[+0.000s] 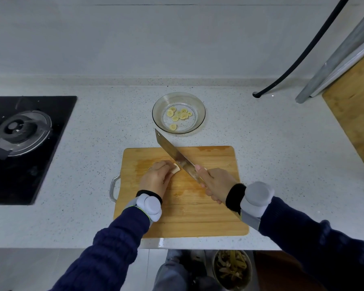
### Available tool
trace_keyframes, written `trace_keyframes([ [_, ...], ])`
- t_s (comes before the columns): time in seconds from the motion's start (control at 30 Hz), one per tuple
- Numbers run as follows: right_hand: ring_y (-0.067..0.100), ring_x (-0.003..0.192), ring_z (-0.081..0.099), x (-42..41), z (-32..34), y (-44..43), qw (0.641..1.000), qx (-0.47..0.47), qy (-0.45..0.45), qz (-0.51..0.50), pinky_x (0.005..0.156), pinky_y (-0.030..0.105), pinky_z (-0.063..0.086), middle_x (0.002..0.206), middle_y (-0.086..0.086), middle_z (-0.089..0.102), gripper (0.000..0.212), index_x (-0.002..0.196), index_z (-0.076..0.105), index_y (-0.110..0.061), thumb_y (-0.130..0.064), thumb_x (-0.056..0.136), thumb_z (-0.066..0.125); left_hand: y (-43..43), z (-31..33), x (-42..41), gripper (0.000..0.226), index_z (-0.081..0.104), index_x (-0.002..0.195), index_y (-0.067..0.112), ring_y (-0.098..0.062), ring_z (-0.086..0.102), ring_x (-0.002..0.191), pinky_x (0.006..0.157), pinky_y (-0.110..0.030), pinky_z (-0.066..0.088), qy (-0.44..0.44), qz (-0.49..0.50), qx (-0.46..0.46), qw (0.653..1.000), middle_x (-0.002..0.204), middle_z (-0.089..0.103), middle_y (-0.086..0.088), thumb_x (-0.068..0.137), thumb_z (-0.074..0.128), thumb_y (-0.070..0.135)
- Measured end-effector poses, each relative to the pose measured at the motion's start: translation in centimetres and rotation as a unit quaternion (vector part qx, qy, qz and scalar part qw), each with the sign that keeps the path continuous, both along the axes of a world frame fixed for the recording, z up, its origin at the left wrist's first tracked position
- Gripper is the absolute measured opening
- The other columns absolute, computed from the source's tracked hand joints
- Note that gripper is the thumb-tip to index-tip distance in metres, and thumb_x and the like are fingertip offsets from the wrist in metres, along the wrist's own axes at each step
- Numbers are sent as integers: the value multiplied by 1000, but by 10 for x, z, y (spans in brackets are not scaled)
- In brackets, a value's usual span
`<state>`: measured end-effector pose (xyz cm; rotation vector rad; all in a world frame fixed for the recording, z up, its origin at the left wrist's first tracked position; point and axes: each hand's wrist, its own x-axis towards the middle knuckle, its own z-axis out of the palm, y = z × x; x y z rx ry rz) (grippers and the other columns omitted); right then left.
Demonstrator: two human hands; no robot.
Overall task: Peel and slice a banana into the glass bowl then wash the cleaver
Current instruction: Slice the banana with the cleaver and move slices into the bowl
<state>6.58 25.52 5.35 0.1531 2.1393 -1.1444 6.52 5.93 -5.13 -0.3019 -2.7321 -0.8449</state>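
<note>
left hand (156, 177): fingers curled together over a short stub of banana (175, 168), pressing it to the cutting board (198, 206)
right hand (215, 183): fingers wrapped tight around the handle of the cleaver (172, 152)
cleaver: blade angles far and left from the right hand, its edge right beside the banana's cut end
banana: only the pale end shows past the left fingers, left of the blade
glass bowl (199, 122): on the counter (282, 164) just beyond the board, holding several banana slices (180, 115)
stove (19, 131): far left
bin (232, 269): near, below the counter edge, holding peels
</note>
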Motion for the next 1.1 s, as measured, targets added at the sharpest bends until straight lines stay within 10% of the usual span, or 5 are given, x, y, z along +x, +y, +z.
trace_keyframes([
  [0.8,20,52,37,-2,-25,-8,993,83,32,83,48,24,33,69,14,46,62,77,50,-6,-57,97,22,-1,-3,-1,24,71,95,11,-22,65,90,69,-32,57,-13,-19,-7,1000,100,69,-1,89,52,24],
  [1.1,12,41,36,5,-33,2,999,-9,-5,-35,43,22,33,55,1,44,57,72,51,-11,-60,94,32,1,-3,2,29,71,97,12,-11,59,94,70,-24,55,-3,-10,10,1000,102,69,0,87,48,27],
])
